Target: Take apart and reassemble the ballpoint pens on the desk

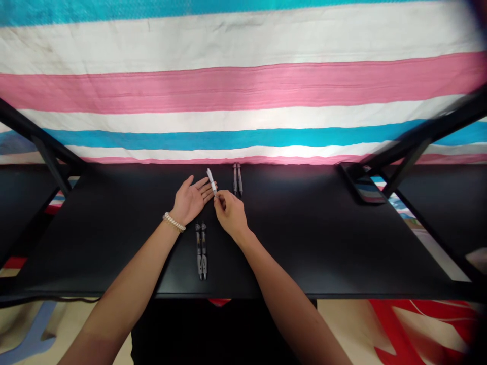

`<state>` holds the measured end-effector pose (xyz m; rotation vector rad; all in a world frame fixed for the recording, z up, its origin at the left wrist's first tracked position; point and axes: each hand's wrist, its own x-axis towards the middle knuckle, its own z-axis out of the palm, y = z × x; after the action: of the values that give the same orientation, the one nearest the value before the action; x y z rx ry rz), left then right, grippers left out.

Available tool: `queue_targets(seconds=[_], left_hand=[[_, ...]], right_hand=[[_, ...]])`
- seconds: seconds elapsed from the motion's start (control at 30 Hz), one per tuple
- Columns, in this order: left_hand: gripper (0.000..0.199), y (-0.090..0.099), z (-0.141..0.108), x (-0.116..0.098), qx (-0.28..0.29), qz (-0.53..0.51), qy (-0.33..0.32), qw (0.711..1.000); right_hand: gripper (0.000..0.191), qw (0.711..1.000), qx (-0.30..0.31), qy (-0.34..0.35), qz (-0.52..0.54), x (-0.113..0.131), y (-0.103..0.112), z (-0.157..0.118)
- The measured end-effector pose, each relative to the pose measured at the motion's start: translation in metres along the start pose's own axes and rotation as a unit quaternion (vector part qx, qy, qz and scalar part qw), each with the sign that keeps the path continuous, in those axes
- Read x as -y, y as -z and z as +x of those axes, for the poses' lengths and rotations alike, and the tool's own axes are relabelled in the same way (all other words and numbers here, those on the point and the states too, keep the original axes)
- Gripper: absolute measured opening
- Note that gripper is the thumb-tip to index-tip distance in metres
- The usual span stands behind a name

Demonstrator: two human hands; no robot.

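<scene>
My right hand pinches the lower end of a white pen, which tilts up and to the left. Palm up beside it, my left hand lies open with its fingers stretched, their tips close to the pen; whether they touch it I cannot tell. Below the hands, a pair of dark clear-barrelled pens lies side by side on the black table. Another pair of dark pens lies near the table's back edge, just beyond my right hand.
A phone lies at the back right of the table, by a black slanted frame bar. A matching bar stands at the left. Striped sheeting hangs behind the table's back edge.
</scene>
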<state>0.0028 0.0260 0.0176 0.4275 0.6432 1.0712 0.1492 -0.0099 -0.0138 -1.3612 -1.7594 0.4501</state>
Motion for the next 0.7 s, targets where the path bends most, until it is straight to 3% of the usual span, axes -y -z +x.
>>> queue_targets(seconds=[0.13, 0.33, 0.7], left_hand=[[0.035, 0.0016, 0.001, 0.0024, -0.007, 0.018, 0.007, 1.0], [0.022, 0.0042, 0.0009, 0.0036, -0.034, 0.031, -0.006, 0.999], [0.011, 0.0033, 0.0021, 0.0054, -0.052, 0.031, -0.023, 0.998]], right_hand=[[0.018, 0.996, -0.004, -0.044, -0.081, -0.003, 0.005, 0.0034], [0.029, 0.978, 0.055, -0.06, -0.195, 0.0021, 0.0095, 0.0052], [0.03, 0.972, 0.069, -0.054, -0.218, -0.0009, 0.01, 0.0075]])
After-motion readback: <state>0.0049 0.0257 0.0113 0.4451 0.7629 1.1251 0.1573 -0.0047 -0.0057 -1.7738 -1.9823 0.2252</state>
